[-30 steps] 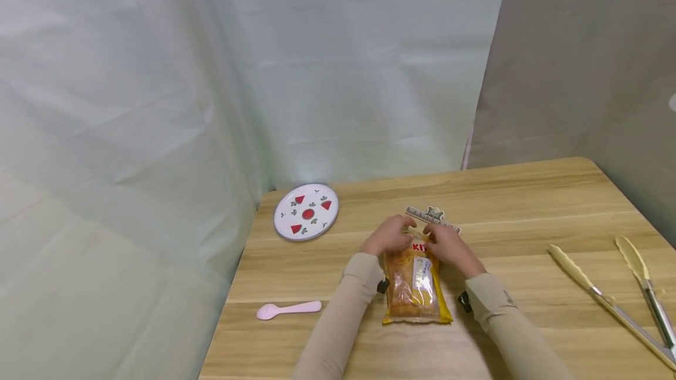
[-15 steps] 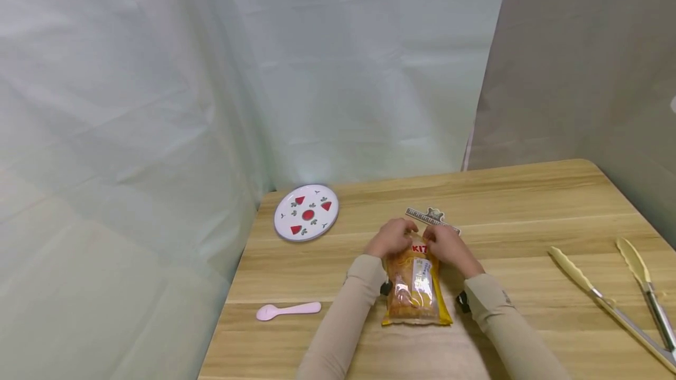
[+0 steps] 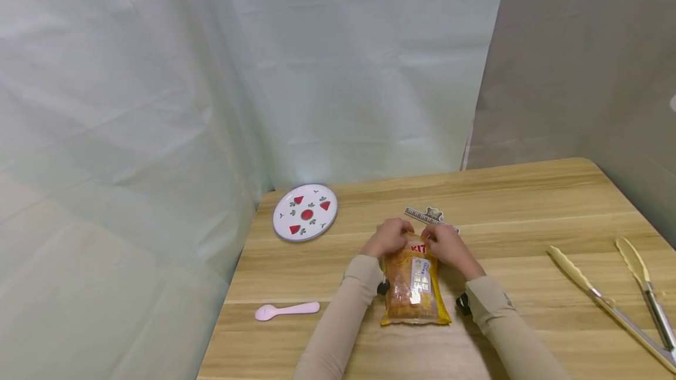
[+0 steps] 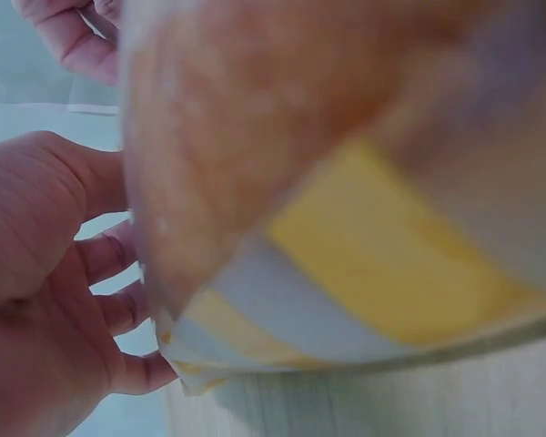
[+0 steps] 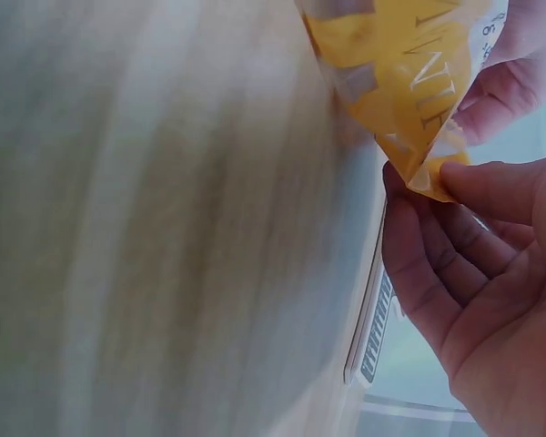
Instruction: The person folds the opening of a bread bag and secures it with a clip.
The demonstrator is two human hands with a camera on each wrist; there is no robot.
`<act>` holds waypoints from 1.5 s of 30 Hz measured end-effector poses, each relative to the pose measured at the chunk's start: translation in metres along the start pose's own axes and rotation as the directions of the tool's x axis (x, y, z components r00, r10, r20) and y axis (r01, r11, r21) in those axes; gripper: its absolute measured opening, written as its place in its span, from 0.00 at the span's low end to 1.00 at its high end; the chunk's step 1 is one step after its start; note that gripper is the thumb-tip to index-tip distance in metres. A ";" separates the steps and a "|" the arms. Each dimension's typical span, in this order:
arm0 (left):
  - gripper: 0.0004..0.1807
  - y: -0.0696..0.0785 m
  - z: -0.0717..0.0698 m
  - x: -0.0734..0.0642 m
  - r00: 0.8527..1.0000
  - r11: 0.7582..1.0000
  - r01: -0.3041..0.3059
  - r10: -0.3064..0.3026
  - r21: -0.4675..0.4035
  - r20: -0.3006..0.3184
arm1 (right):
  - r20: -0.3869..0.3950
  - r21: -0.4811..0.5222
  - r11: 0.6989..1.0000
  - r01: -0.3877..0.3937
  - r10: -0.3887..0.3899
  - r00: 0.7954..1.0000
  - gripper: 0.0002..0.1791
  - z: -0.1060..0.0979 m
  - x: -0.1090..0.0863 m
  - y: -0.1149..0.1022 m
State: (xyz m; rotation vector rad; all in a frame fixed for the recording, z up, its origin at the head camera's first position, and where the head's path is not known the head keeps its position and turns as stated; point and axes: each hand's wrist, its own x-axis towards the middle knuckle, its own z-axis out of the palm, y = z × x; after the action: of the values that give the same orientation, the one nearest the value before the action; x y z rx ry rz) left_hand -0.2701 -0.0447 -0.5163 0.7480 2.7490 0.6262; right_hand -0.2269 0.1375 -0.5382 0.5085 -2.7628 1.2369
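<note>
A packaged bread in a clear and yellow plastic bag (image 3: 406, 292) lies on the table in front of me, a white label on its face. My left hand (image 3: 388, 237) holds the far left part of the bag's top edge; in the left wrist view its thumb and fingers (image 4: 132, 305) meet the wrapper's edge, partly hidden behind it. At the top right corner, my right hand (image 3: 451, 249) pinches the yellow film between thumb and fingers, plain in the right wrist view (image 5: 491, 282). The bag's top looks sealed, though the hands cover part of it.
Just beyond the hands lies a clip with a piano-key pattern (image 3: 433, 214). A white plate with red fruit prints (image 3: 319, 228) sits at the back left, a pink spoon (image 3: 293, 309) nearer on the left. Metal tongs with pale tips (image 3: 612, 306) lie at the right.
The fingers of both hands have closed in on the bag's top edge, the right hand's more bunched at the corner. The bag stays in nearly the same place, its label more readable.
</note>
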 end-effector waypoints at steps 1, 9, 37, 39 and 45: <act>0.16 0.000 0.000 0.000 1.000 1.000 0.002 -0.002 -0.008 -0.002 | -0.004 0.007 1.000 0.001 -0.001 1.000 0.08 0.000 -0.001 0.000; 0.11 -0.006 0.001 0.003 1.000 0.999 0.002 -0.004 -0.052 -0.029 | 0.058 0.073 0.991 -0.111 0.107 0.993 0.11 -0.003 -0.003 -0.002; 0.12 -0.012 0.005 0.005 0.994 0.995 -0.093 0.091 -0.033 -0.062 | 0.091 -0.026 0.998 -0.061 0.063 0.994 0.09 0.001 -0.011 -0.001; 0.12 -0.010 0.004 0.005 0.993 0.995 -0.102 0.102 -0.007 -0.055 | 0.099 -0.038 0.999 -0.039 0.043 0.994 0.09 0.000 -0.009 -0.002; 0.15 -0.006 0.003 0.006 0.994 0.993 -0.103 0.105 0.057 -0.033 | 0.104 -0.099 0.994 0.049 -0.039 0.994 0.11 -0.001 -0.008 -0.005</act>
State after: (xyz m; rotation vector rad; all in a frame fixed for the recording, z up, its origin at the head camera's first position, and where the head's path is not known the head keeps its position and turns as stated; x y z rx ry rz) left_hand -0.2768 -0.0457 -0.5221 0.9068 2.7848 0.5917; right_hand -0.2179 0.1371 -0.5359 0.6373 -2.8630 1.0844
